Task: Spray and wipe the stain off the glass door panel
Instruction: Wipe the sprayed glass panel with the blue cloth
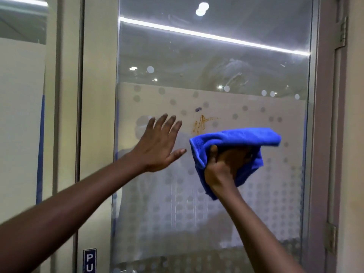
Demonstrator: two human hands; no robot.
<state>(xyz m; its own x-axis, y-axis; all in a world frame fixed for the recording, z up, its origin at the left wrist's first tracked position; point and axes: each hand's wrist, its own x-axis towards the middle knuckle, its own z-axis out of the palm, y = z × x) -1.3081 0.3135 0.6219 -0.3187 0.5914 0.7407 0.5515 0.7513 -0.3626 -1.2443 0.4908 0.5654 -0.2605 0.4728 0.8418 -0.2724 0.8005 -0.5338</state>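
the right hand clutched a bunched blue cloth just below the orange stain on the glass. the left hand, fingers spread and empty, was raised left of the stain.

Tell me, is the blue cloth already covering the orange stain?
No, the cloth in the right hand sits just below the stain, which shows uncovered on the glass.

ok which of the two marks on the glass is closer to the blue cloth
The orange-brown smear, sitting just above the blue cloth held in the right hand. The small dark blue mark is higher up, farther from the cloth.
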